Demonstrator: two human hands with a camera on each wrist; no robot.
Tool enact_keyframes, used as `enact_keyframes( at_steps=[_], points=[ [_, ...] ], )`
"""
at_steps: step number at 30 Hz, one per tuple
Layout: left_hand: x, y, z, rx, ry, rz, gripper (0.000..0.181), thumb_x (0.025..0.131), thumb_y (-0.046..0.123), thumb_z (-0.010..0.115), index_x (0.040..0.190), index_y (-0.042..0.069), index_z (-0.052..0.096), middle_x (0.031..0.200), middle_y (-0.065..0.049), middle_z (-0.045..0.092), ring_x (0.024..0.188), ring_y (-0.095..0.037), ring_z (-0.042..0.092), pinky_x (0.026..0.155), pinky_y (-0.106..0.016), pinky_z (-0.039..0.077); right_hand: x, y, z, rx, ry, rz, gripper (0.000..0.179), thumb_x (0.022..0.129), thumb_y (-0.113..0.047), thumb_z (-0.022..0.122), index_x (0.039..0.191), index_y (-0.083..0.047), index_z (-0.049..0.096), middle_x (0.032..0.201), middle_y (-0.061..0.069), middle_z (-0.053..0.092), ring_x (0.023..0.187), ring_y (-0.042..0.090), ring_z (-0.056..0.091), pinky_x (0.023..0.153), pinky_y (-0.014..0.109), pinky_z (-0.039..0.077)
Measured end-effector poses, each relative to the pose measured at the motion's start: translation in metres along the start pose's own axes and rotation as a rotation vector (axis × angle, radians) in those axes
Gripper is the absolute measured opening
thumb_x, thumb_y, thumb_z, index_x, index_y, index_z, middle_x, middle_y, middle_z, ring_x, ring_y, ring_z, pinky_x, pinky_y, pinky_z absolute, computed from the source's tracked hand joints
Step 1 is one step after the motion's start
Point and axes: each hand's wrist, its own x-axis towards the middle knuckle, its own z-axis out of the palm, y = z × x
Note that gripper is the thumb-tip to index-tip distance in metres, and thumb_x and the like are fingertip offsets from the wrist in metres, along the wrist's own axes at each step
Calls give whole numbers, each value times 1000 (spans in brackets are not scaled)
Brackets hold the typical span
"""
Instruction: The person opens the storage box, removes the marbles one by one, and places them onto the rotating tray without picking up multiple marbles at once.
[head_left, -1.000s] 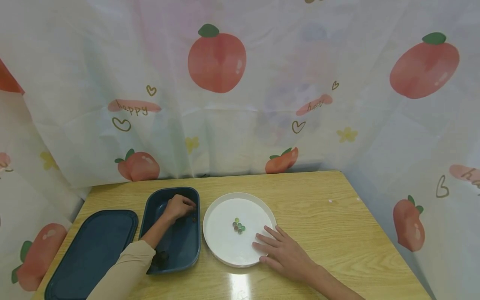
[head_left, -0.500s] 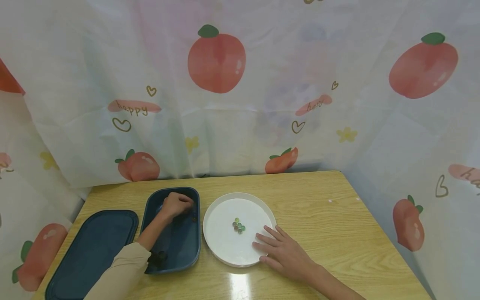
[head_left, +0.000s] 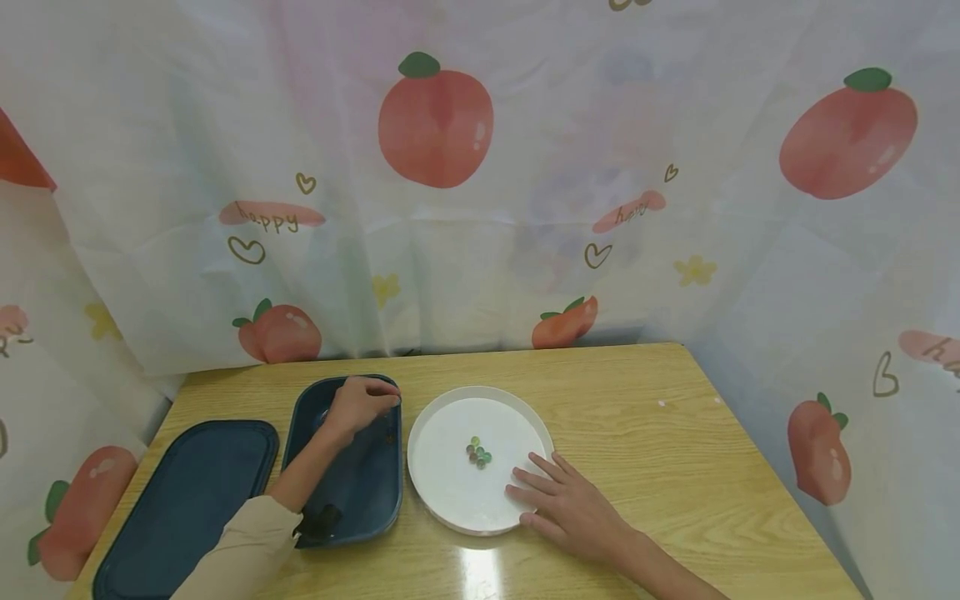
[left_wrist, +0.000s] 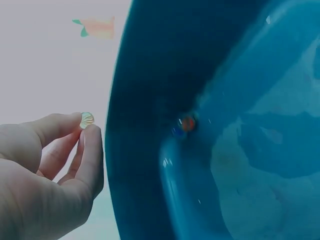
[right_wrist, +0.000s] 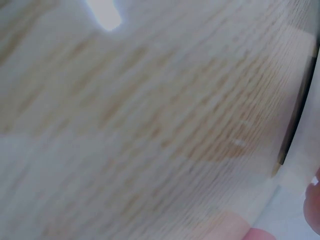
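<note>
My left hand (head_left: 360, 404) is over the far right rim of the deep dark blue tub (head_left: 360, 492). In the left wrist view its thumb and fingertips pinch a small glass marble (left_wrist: 87, 120) with pale yellow-green stripes, just outside the tub wall. An orange-red marble (left_wrist: 188, 123) and a blue marble (left_wrist: 179, 131) lie low in the tub. Several greenish and brownish marbles (head_left: 480, 452) sit clustered near the middle of the round white plate (head_left: 446, 492). My right hand (head_left: 573, 504), fingers spread and straight, rests on the plate's right edge.
A flat dark blue tray (head_left: 198, 500) lies left of the tub. Wooden tabletop (head_left: 675, 450) extends to the right of the plate. A fruit-printed curtain (head_left: 510, 275) hangs behind the table and along both sides.
My left hand has risen from inside the tub and shifted right to its far right rim, fingers pinched together. My right hand and the marbles on the plate stay where they were.
</note>
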Motion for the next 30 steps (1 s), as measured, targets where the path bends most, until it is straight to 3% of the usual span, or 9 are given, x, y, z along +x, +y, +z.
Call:
enact_keyframes(
  at_steps=[6, 14, 30],
  points=[
    [-10, 14, 16, -44, -1, 44, 15, 91, 7, 71, 102, -1, 76, 93, -6, 73, 89, -24, 68, 77, -39, 56, -1, -1, 0, 6, -11, 12, 37, 100, -40, 59, 132, -23, 67, 138, 0, 60, 136, 31, 45, 107, 56, 33],
    [-18, 19, 41, -10, -12, 97, 12, 89, 6, 74, 99, 0, 77, 90, -3, 72, 87, -22, 66, 72, -36, 55, -2, -1, 1, 14, 0, 7, 37, 100, -39, 59, 132, -22, 67, 138, 0, 60, 136, 32, 46, 106, 57, 33],
    [-18, 31, 78, -7, -85, 152, 10, 86, 4, 76, 95, 0, 77, 88, -4, 72, 85, -21, 66, 71, -33, 55, -2, 1, 1, 12, -34, 29, 38, 100, -40, 59, 134, -24, 66, 141, -1, 58, 138, 30, 43, 109, 55, 29]
  ],
)
